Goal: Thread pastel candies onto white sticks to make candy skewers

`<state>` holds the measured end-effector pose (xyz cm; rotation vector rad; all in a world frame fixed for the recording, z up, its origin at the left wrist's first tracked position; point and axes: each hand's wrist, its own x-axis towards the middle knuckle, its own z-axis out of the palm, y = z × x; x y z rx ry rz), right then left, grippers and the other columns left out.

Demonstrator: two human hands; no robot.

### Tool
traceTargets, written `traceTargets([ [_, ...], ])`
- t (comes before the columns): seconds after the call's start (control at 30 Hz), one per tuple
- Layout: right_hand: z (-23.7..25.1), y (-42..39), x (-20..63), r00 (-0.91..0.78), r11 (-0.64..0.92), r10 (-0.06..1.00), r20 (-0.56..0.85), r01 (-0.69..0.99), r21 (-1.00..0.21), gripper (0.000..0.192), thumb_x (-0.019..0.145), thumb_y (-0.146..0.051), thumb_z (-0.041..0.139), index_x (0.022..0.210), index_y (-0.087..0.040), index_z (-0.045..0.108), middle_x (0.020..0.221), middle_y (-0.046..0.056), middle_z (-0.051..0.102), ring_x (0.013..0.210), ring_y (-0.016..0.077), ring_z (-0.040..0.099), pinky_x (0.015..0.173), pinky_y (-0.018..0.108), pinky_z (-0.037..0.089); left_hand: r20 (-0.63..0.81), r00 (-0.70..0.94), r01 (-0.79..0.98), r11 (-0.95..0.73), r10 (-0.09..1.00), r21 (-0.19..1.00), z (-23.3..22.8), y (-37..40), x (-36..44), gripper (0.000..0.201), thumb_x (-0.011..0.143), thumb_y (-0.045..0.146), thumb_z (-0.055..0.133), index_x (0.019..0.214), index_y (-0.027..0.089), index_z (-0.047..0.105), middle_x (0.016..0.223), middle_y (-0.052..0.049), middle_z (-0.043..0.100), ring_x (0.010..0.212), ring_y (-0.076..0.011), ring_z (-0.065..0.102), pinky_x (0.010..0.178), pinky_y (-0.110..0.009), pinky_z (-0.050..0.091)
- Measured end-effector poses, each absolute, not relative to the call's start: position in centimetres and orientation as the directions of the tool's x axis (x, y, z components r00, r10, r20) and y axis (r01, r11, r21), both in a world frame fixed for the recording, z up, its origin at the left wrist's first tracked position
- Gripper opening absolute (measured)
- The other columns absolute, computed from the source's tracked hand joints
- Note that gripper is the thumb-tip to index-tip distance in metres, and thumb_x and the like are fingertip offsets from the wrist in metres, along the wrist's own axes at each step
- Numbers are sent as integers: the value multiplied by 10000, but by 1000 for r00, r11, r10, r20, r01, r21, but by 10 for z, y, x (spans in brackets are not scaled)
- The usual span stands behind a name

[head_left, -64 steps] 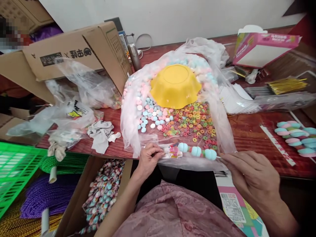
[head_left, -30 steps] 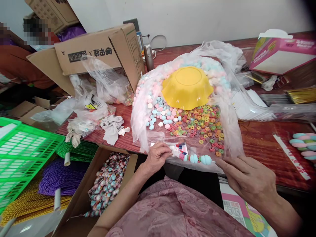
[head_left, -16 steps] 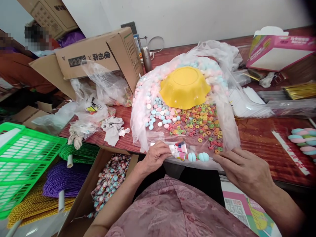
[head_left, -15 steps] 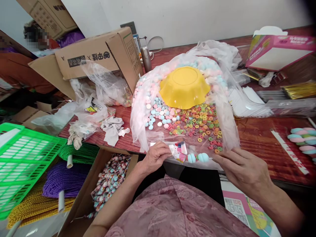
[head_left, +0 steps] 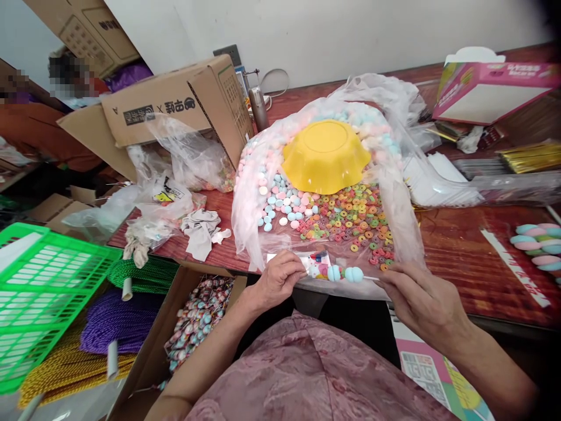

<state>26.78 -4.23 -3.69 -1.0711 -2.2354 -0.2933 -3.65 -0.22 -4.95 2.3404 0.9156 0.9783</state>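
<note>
My left hand [head_left: 280, 279] pinches the end of a small printed wrapper [head_left: 319, 258] at the table's front edge. From the wrapper's right side a candy skewer [head_left: 354, 275] sticks out, with light blue marshmallows and small colored pieces on a white stick. My right hand [head_left: 423, 295] has its thumb and fingers closed on the bare end of that stick. Just behind the hands, a clear plastic sheet [head_left: 405, 234] carries loose pink and blue marshmallows [head_left: 287, 202] and ring-shaped gummies [head_left: 350, 216]. An upside-down yellow bowl [head_left: 326, 155] rests among them.
Finished-looking skewers [head_left: 197, 321] fill a carton low on the left, beside a green basket [head_left: 56, 298] and twisted cord bundles [head_left: 116, 316]. A cardboard box [head_left: 175, 111] stands back left. Marshmallow skewers [head_left: 539, 245] lie at right. Another person [head_left: 39, 137] is at far left.
The skewer has moved left, deeper into the wrapper, and more bare stick shows by my right hand. My left hand keeps its pinch in nearly the same place.
</note>
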Motion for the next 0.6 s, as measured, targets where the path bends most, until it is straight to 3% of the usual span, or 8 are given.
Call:
traceTargets([
  [0.23, -29, -44, 267, -524, 650, 620, 585, 760, -8, 25, 941, -144, 550, 941, -162, 566, 898, 75, 662, 731, 177, 606, 622, 299, 423, 470, 581, 451, -744, 664, 494, -50, -2, -37, 170, 957, 167, 490, 878, 157, 640, 807, -80, 646, 774, -178, 560, 703, -303, 460],
  [0.37, -25, -43, 268, -526, 644, 588, 614, 764, 38, 67, 919, -112, 560, 932, -175, 579, 860, 62, 658, 739, 177, 595, 658, 303, 432, 462, 561, 422, -718, 687, 554, -46, -4, -35, 174, 968, 170, 479, 879, 154, 627, 797, -76, 637, 773, -170, 564, 706, -292, 469],
  [0.6, -19, -39, 270, -503, 754, 553, 665, 642, -142, 238, 876, -31, 508, 978, -210, 626, 832, 43, 640, 720, 157, 568, 661, 305, 444, 328, 529, 432, -581, 783, 690, -41, -9, -33, 303, 1012, 258, 396, 851, 160, 633, 790, -75, 648, 762, -166, 585, 711, -282, 474],
])
